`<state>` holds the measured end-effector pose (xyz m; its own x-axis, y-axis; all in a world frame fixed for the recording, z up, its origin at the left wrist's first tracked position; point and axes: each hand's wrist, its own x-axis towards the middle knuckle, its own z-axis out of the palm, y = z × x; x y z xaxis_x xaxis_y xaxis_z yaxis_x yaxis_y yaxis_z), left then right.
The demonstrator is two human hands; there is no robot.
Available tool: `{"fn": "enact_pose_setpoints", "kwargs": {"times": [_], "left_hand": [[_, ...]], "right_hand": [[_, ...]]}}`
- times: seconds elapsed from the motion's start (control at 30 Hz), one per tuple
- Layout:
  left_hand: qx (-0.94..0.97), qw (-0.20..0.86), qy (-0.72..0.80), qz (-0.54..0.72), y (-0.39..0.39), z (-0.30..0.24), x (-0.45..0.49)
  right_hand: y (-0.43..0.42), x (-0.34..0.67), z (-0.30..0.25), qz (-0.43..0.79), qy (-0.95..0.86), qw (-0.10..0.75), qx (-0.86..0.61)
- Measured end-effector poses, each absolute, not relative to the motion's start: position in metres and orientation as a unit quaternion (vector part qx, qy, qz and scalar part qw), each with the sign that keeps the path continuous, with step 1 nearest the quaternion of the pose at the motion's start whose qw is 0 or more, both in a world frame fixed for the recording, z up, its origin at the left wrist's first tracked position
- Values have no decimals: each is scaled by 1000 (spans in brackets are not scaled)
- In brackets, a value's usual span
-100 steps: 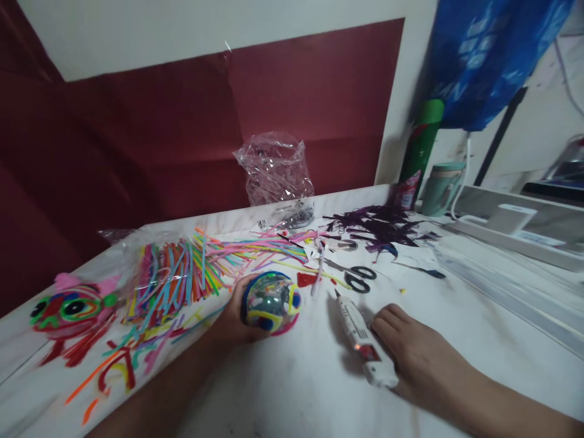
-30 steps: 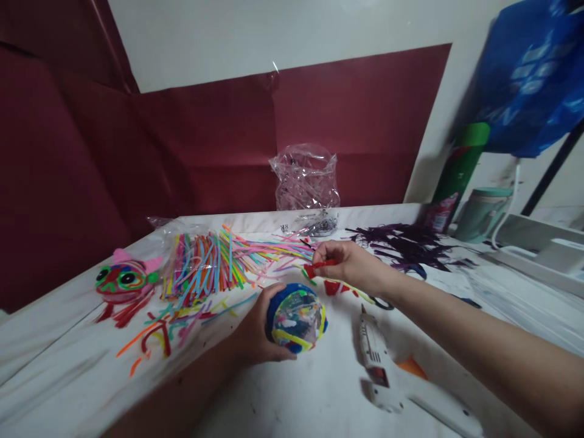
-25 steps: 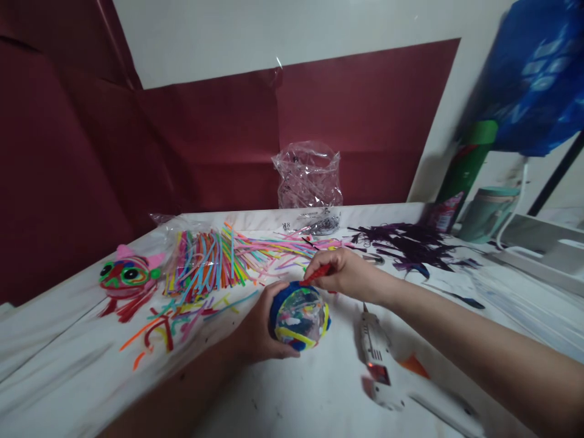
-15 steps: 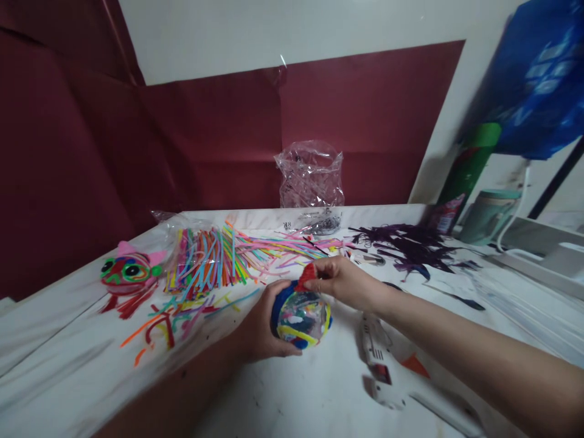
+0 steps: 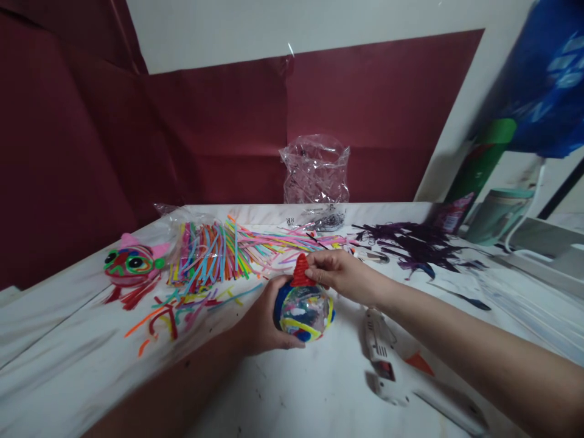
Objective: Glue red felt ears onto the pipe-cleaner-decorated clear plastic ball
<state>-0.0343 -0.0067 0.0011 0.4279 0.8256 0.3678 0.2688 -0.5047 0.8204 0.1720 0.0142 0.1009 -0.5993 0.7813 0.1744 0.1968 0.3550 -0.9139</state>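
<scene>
My left hand (image 5: pixel 262 319) is wrapped round a clear ball (image 5: pixel 305 313) banded with blue, yellow and other coloured strips, resting on the white table (image 5: pixel 296 395). My right hand (image 5: pixel 340 274) pinches a small red pointed piece (image 5: pixel 300 271) and holds it upright against the top of the ball. A white glue gun (image 5: pixel 387 365) with an orange trigger lies on the table just right of the ball, under my right forearm.
A bag of coloured strips (image 5: pixel 214 252) and loose strips lie left of the ball. A finished pink and red animal figure (image 5: pixel 130 267) sits at far left. Behind stand a crinkled clear bag (image 5: pixel 316 176), purple scraps (image 5: pixel 410 243), a green can (image 5: pixel 474 170) and a teal cup (image 5: pixel 497 216).
My right hand left the glue gun, picked up the red piece from the strips and brought it onto the top of the ball. My left hand kept hold of the ball.
</scene>
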Motion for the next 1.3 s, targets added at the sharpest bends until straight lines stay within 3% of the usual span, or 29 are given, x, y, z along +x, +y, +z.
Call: {"fn": "enact_pose_setpoints", "kwargs": {"times": [0.37, 1.3], "left_hand": [[764, 374, 351, 393, -10, 12, -31], [766, 377, 327, 405, -11, 11, -31]], "right_hand": [[1, 170, 104, 196, -879, 270, -340], [-4, 168, 91, 141, -873, 303, -355]]}}
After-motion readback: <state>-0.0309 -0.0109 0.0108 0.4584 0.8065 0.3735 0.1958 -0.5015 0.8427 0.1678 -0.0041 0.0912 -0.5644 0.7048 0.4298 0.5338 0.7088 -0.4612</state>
